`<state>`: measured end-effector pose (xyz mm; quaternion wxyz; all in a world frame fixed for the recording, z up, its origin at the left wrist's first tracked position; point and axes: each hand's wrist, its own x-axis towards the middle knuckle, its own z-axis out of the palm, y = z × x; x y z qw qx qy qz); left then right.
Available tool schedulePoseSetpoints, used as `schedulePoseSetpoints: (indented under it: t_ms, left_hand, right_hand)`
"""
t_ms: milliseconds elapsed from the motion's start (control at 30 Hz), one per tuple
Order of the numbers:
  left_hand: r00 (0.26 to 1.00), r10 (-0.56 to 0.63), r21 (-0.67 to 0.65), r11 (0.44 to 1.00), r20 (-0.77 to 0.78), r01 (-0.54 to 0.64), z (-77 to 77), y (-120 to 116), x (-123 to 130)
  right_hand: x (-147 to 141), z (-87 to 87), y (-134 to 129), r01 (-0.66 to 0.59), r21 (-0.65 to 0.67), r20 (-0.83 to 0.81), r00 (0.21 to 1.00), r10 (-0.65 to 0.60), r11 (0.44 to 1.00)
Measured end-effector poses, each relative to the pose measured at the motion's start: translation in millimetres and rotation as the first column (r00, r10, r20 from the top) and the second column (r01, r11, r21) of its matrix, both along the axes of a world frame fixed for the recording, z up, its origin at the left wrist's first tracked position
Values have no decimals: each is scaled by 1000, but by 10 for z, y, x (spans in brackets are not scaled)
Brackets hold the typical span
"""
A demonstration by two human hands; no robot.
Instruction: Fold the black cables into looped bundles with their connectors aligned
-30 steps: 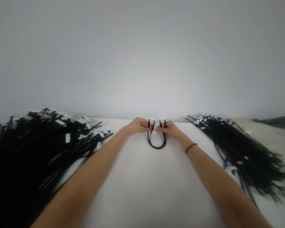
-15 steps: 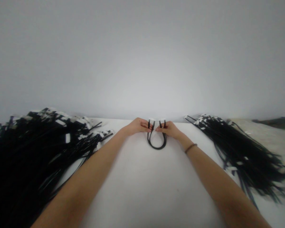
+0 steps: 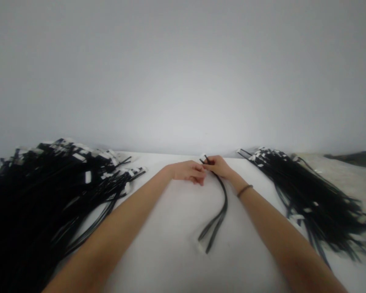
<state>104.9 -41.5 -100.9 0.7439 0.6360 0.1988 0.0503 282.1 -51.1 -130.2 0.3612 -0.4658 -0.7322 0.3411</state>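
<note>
In the head view, I have one black connector cable (image 3: 225, 198) at the middle of the worktop (image 3: 167, 232), towards its far edge: the right hand (image 3: 218, 165) has its grip closed on it near the upper white connector (image 3: 203, 156), while the left hand (image 3: 191, 171) curls just beside that end, and I cannot tell whether it holds anything. The lower white connector (image 3: 202, 247) is blurred, towards the near edge. I judge this cable mid-handling, not yet put down; more lie in the large heap (image 3: 33, 203) along the left edge and the smaller bundle (image 3: 308, 193) towards the right edge, and nothing shows which have been handled.
</note>
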Motion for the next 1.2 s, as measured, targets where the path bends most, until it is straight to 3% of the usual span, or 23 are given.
schedulePoseSetpoints:
  t_ms: [67,133,233,400,600,900,1200]
  left_hand:
    - [966,258,14,966,7,-258,-137,90,2]
    - [889,458,94,884,30,-458,-222,158,7]
    - [797,590,225,765,130,-603,-270,205,16]
    - [815,543,157,804,202,-574,-326,260,-9]
    - [820,546,102,818,173,-566,-369,310,-26]
    - [875,446,81,881,189,-466,-314,274,-59]
    - [887,412,73,898,209,-434,-318,278,-61]
  right_hand:
    - [-15,-3,0,23,11,-2,1000,-23,1000]
    - [-40,3,-6,15,20,-11,1000,-15,1000]
    - [-94,23,-27,-13,5,-29,1000,13,1000]
    - [-163,23,-38,-2,-117,-166,986,-17,993]
    - [-128,-76,73,-68,-289,-526,844,-99,955]
    - [-47,-74,80,-209,-278,-580,815,10,938]
    - [-42,-57,70,-200,-272,-546,838,21,941]
